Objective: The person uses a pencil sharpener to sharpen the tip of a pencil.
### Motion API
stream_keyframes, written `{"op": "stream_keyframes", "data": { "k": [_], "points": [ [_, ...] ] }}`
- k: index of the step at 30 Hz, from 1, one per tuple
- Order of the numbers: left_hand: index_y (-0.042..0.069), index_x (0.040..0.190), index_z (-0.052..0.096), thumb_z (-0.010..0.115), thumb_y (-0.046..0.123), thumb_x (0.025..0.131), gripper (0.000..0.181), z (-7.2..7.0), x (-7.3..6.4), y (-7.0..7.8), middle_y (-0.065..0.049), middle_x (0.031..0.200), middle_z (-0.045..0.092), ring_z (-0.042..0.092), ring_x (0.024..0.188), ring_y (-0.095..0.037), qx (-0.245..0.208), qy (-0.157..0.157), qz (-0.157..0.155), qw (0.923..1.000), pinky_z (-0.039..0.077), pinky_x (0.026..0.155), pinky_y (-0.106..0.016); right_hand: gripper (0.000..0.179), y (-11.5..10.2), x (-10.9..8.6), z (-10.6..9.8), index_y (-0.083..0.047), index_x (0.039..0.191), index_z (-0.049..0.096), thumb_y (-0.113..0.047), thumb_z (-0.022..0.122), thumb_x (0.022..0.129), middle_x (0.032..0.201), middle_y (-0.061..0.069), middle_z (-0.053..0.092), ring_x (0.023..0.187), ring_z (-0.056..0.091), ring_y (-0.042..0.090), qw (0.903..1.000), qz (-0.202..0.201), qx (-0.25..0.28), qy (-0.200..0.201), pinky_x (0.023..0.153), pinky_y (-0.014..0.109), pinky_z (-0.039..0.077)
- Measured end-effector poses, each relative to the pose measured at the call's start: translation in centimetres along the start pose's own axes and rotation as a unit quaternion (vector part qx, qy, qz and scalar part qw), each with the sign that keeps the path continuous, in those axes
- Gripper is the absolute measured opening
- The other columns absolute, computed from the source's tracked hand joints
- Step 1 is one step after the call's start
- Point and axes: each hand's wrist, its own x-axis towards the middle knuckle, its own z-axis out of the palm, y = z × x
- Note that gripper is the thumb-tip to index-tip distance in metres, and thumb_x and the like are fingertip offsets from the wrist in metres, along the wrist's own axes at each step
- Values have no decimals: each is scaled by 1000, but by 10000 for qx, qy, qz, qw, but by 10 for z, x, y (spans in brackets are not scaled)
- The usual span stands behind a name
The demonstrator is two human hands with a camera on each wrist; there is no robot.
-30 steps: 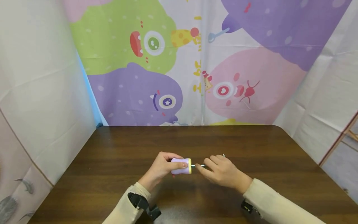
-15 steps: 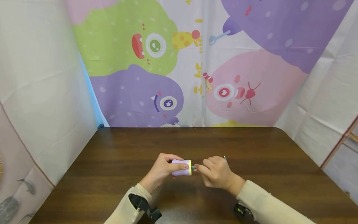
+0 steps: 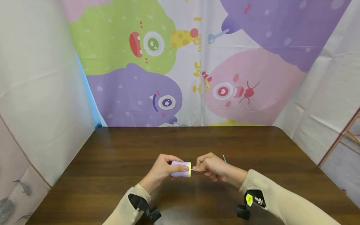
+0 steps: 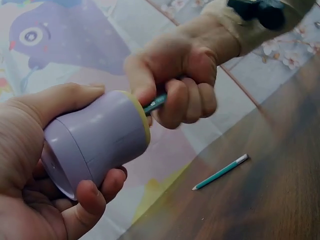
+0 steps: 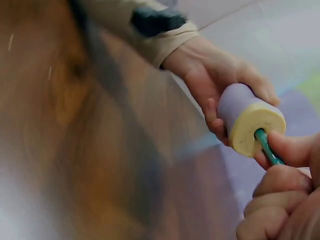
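My left hand (image 3: pixel 161 171) grips a purple pencil sharpener (image 3: pixel 182 174) with a yellow end face, holding it sideways above the table. The thumb lies along its upper side and the fingers curl beneath. In the right wrist view, a teal pencil (image 5: pixel 267 147) sits in the hole of the yellow face. My right hand (image 3: pixel 212 166) pinches that pencil close to the hole, its other fingers curled; the pencil's tip is hidden inside the sharpener. A second teal pencil (image 4: pixel 220 172) with a sharpened point lies on the table, partly behind the right hand in the head view.
The dark wooden table (image 3: pixel 135 143) spreads around both hands. A cloth with cartoon monsters (image 3: pixel 135 93) hangs at its back edge, and pale cloths flank the sides. Each wrist carries a black camera mount (image 3: pixel 251 201).
My right hand has turned over at the wrist, swinging from knuckles-up to thumb side up, while still at the pencil. The left hand and sharpener stay almost where they were.
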Motion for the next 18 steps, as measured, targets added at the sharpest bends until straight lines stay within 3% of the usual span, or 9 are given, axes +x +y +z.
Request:
{"op": "stream_keyframes", "data": {
  "k": [3, 6, 10, 12, 13, 14, 15, 16, 18],
  "points": [
    [-11, 88, 73, 83, 5, 75, 23, 1, -2, 1, -3, 68, 64, 50, 53, -12, 250, -113, 99, 9996, 39, 40, -24, 31, 3, -1, -6, -13, 66, 42, -13, 58, 93, 47, -9, 27, 39, 18, 2, 9905, 882, 786, -698, 39, 19, 15],
    [-10, 88, 73, 83, 7, 75, 23, 1, -2, 3, -3, 68, 64, 51, 54, -13, 345, -179, 106, 9992, 40, 41, -24, 30, 4, -3, -9, -14, 69, 41, -15, 56, 95, 48, -10, 26, 40, 18, 1, 9865, 904, 930, -997, 39, 18, 14],
    [-11, 90, 73, 82, 6, 76, 24, -3, 0, 5, -3, 68, 64, 52, 54, -12, 265, -86, 138, 9995, 40, 41, -25, 26, 1, -4, -7, -3, 75, 54, -17, 63, 95, 54, -6, 35, 43, 24, 5, 9983, -350, -143, -437, 41, 21, 21],
    [-12, 91, 72, 82, 5, 76, 25, -5, 0, 5, -3, 68, 64, 52, 54, -12, 201, -68, 181, 9996, 41, 41, -24, 19, 2, -7, -3, -5, 82, 64, -19, 67, 94, 59, -5, 48, 47, 35, 6, 9817, -1361, -1327, 83, 43, 22, 31],
    [-13, 91, 72, 82, 5, 77, 25, -6, 0, 5, -2, 69, 65, 52, 54, -12, 172, -70, 208, 9996, 41, 41, -24, 16, 3, -8, -2, -6, 85, 67, -19, 69, 94, 63, -6, 54, 50, 42, 4, 9580, -1978, -2045, 360, 46, 21, 36],
    [-13, 91, 72, 81, 5, 77, 25, -7, 0, 4, -2, 69, 65, 52, 53, -12, 135, -73, 217, 9996, 41, 41, -23, 14, 6, -8, -1, -6, 89, 68, -20, 70, 93, 67, -6, 59, 52, 46, 3, 9221, -2647, -2748, 644, 48, 20, 40],
    [-13, 92, 71, 81, 5, 77, 26, -7, 0, 3, -2, 69, 65, 52, 53, -12, 109, -82, 224, 9997, 41, 41, -23, 13, 9, -9, 0, -9, 93, 69, -22, 68, 95, 67, -6, 62, 55, 50, 3, 8718, -3319, -3471, 968, 48, 20, 42],
    [-14, 92, 71, 81, 5, 77, 26, -7, 0, 3, -2, 69, 65, 52, 53, -12, 74, -85, 236, 9997, 41, 41, -23, 14, 12, -8, -1, -10, 97, 68, -24, 66, 96, 71, -7, 64, 56, 52, 2, 8123, -3924, -4120, 1284, 49, 18, 43],
    [-14, 92, 71, 81, 5, 77, 26, -8, 0, 3, -2, 69, 65, 53, 53, -12, 26, -58, 252, 9997, 42, 42, -23, 17, 19, -5, -3, -9, 103, 67, -25, 62, 99, 75, -5, 64, 56, 53, 3, 6781, -4991, -5084, 1805, 47, 18, 42]
  ]
}}
